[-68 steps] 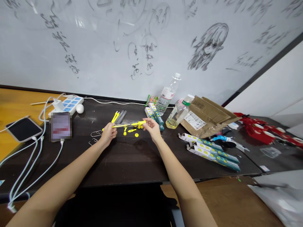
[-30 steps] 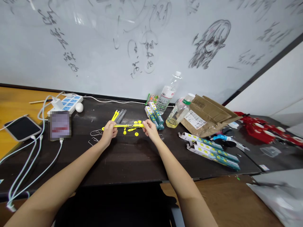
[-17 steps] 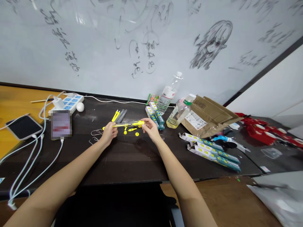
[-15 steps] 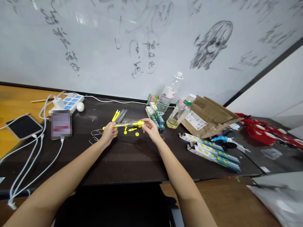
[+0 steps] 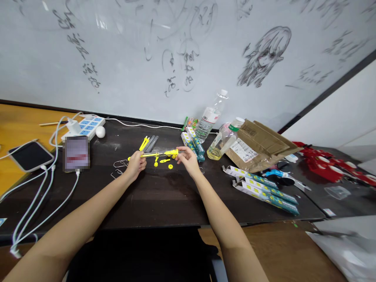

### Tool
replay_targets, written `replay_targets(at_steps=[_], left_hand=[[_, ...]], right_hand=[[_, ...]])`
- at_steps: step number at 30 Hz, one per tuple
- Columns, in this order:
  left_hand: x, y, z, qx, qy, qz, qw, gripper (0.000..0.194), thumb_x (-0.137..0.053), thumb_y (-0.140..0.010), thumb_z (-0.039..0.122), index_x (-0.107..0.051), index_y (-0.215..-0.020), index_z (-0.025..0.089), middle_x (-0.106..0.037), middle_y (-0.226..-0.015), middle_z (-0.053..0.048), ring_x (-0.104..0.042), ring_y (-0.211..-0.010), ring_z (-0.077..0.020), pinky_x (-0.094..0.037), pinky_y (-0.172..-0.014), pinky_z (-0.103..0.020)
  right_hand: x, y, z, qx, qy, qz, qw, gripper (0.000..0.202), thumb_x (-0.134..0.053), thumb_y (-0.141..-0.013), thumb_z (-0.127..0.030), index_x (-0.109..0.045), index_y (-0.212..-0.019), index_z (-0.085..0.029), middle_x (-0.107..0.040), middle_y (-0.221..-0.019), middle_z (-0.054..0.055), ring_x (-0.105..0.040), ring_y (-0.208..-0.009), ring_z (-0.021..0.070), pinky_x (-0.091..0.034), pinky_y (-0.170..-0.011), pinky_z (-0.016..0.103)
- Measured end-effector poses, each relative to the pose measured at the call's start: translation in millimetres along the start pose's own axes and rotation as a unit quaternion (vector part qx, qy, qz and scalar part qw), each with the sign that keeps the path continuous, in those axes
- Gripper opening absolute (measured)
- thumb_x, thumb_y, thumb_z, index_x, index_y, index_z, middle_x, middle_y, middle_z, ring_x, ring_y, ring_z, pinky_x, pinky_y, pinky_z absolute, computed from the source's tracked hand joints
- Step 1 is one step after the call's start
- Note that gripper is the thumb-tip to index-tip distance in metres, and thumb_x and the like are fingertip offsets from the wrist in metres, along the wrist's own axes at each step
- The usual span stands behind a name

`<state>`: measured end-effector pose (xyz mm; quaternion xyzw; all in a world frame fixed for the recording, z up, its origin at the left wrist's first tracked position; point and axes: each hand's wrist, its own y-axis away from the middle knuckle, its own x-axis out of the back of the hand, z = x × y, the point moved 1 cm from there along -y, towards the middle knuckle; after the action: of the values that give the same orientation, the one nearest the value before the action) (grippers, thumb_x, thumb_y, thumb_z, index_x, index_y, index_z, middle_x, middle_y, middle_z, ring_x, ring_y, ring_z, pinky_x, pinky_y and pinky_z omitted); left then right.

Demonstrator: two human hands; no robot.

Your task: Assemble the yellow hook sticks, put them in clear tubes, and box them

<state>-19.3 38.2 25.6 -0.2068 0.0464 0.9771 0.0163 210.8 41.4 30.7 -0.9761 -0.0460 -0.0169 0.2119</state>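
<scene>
My left hand (image 5: 136, 165) is closed round the left part of a thin yellow rod (image 5: 151, 155), whose end sticks out past the hand. At the rod's right end, my right hand (image 5: 187, 158) pinches the tip beside a thicker yellow piece (image 5: 170, 152). The rod lies roughly level above the dark table. Small yellow parts (image 5: 165, 161) and a yellow ring (image 5: 170, 167) rest just below it. Behind the rod are yellow sticks (image 5: 144, 143) and grey tubes (image 5: 151, 144). Bent wire pieces (image 5: 120, 163) lie left of my left hand.
Two bottles (image 5: 208, 119) (image 5: 225, 139), small boxes (image 5: 193, 144) and a cardboard package (image 5: 258, 143) stand behind on the right. Long boxes (image 5: 266, 192) lie right of my right arm. A power strip (image 5: 88, 127), phone (image 5: 76, 153) and white cables (image 5: 35, 203) are at the left.
The right fingers have shifted very slightly at the rod's right end, where more of the tip shows. Both hands otherwise stay in place, and the camera view has moved a little.
</scene>
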Motion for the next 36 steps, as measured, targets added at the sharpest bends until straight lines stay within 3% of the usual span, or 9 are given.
replay_targets(at_steps=[11,20,26,36], left_hand=[[-0.5,0.2,-2.0,-0.045,-0.016,0.002,0.999,0.018,-0.051,-0.073,0.024,-0.033,-0.07,0.021,-0.026,-0.044,0.012,-0.019,-0.03,-0.0027,-0.01,-0.033,-0.014],[-1.6,-0.4,-7.1,-0.053,-0.04,-0.004,0.998,0.016,-0.051,-0.073,0.026,-0.035,-0.073,0.022,-0.026,-0.043,0.013,-0.02,-0.03,-0.0033,-0.009,-0.034,-0.014],[-1.2,-0.7,-8.2,-0.053,-0.04,-0.009,0.998,0.015,-0.051,-0.073,0.027,-0.036,-0.073,0.022,-0.027,-0.044,0.013,-0.021,-0.03,-0.0032,-0.01,-0.034,-0.014],[0.0,-1.5,-7.1,-0.053,-0.025,0.004,0.998,0.019,-0.051,-0.073,0.027,-0.034,-0.071,0.022,-0.025,-0.043,0.013,-0.019,-0.03,-0.0029,-0.009,-0.034,-0.014]], right_hand=[[-5.4,1.3,-2.6,-0.041,0.0,0.036,0.999,0.036,-0.062,-0.075,-0.053,-0.05,-0.083,-0.02,-0.054,-0.061,-0.006,-0.046,-0.042,0.0057,-0.041,-0.041,0.02],[-7.4,6.5,3.1,-0.059,0.041,-0.002,0.997,0.038,-0.049,-0.084,-0.056,-0.041,-0.074,-0.021,-0.05,-0.055,-0.008,-0.039,-0.036,0.0037,-0.031,-0.035,0.016],[-10.3,7.3,7.7,-0.062,0.027,-0.007,0.998,0.035,-0.048,-0.085,-0.054,-0.04,-0.075,-0.021,-0.049,-0.055,-0.009,-0.037,-0.035,0.0035,-0.03,-0.034,0.016],[-7.6,2.7,-1.2,-0.049,-0.031,0.032,0.998,0.03,-0.062,-0.075,-0.042,-0.049,-0.092,-0.021,-0.052,-0.066,-0.007,-0.045,-0.044,0.0054,-0.04,-0.037,0.017]])
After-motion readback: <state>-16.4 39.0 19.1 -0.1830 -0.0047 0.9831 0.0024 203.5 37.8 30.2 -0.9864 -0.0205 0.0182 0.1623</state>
